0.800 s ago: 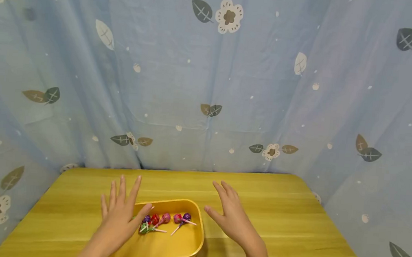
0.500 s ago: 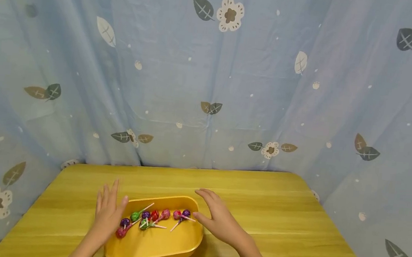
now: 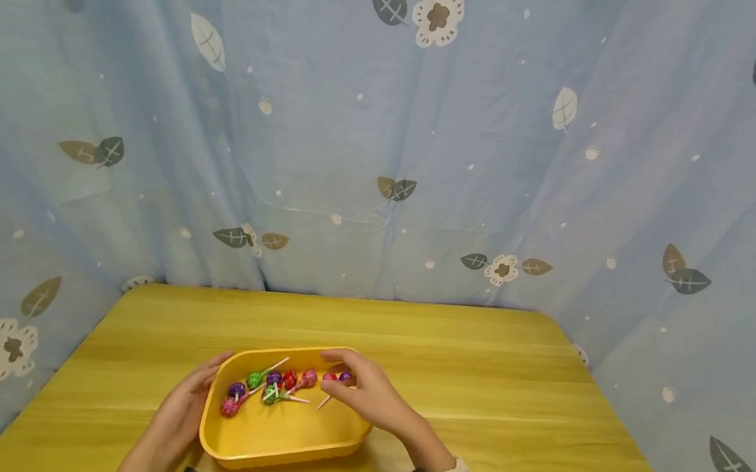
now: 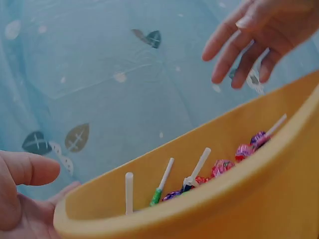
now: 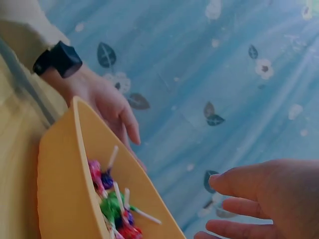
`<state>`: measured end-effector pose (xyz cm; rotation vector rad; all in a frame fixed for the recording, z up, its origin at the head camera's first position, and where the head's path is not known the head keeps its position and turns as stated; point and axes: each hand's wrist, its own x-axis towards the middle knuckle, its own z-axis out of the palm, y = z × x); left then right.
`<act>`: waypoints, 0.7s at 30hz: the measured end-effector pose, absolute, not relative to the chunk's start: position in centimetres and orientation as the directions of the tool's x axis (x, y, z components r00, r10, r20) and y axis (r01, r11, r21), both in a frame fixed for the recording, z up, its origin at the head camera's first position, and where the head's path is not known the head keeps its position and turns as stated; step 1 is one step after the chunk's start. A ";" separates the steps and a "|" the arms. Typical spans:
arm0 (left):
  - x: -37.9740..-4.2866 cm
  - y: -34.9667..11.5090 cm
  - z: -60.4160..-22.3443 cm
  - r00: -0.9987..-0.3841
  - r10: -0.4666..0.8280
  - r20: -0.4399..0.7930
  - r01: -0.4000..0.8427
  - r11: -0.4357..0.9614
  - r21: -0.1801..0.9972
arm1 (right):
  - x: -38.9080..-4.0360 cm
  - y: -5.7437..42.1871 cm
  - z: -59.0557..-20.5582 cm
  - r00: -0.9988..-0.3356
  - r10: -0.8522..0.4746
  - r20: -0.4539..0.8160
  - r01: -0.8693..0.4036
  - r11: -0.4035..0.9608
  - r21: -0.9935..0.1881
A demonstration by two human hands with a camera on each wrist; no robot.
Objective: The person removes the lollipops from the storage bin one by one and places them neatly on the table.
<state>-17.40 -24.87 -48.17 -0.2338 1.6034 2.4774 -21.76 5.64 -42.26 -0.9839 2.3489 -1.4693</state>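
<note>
Watching the head view, I see a flowered curtain behind the table and, on it, a yellow tray; the right hand, fingers loosely bent, hides some rim. The left wrist view shows me bright-wrapped lollipops inside. In the right wrist view, the left hand lies relaxed against the tray's end.

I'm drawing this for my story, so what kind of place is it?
Perhaps a curtained-off spot indoors: a blue curtain with printed leaves and flowers hangs behind a wood-patterned table, which bears a yellow tray of lollipops.
</note>
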 end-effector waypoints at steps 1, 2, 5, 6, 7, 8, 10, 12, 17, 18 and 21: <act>-17.4 -24.9 -48.3 -0.970 0.080 -0.228 -0.239 -0.449 0.861 | -21.8 5.3 -42.1 -0.749 -0.642 0.163 -0.427 0.280 -0.860; -17.4 -25.0 -48.3 -0.968 0.094 -0.232 -0.248 -0.493 0.834 | -21.9 5.0 -42.0 -0.740 -0.654 0.158 -0.425 0.272 -0.864; -17.4 -25.1 -48.6 -0.964 0.106 -0.245 -0.262 -0.552 0.792 | -22.6 4.0 -42.2 -0.726 -0.673 0.140 -0.415 0.267 -0.870; -17.4 -25.1 -48.7 -0.964 0.108 -0.243 -0.261 -0.554 0.791 | -22.8 3.7 -42.2 -0.727 -0.674 0.132 -0.406 0.268 -0.874; -17.4 -25.1 -48.9 -0.966 0.109 -0.236 -0.257 -0.546 0.797 | -23.0 3.3 -42.2 -0.732 -0.671 0.118 -0.386 0.265 -0.884; -17.4 -25.2 -49.0 -0.965 0.108 -0.238 -0.257 -0.544 0.799 | -23.2 2.9 -42.3 -0.736 -0.670 0.103 -0.357 0.255 -0.898; -17.3 -25.2 -49.3 -0.965 0.097 -0.244 -0.256 -0.540 0.802 | -23.6 2.2 -42.3 -0.746 -0.664 0.060 -0.290 0.242 -0.926; -17.2 -25.3 -49.4 -0.967 0.099 -0.236 -0.251 -0.558 0.791 | -23.9 1.5 -42.2 -0.746 -0.666 0.014 -0.220 0.226 -0.949; -16.9 -25.6 -49.7 -0.970 0.147 -0.195 -0.244 -0.596 0.765 | -24.6 -0.4 -41.7 -0.712 -0.698 -0.069 -0.155 0.252 -0.955; -16.9 -25.7 -49.8 -0.969 0.158 -0.188 -0.245 -0.599 0.762 | -24.7 -0.8 -41.6 -0.703 -0.707 -0.075 -0.159 0.259 -0.953; -16.8 -25.8 -50.0 -0.968 0.195 -0.158 -0.246 -0.617 0.748 | -24.8 -1.9 -41.5 -0.683 -0.725 -0.093 -0.153 0.266 -0.952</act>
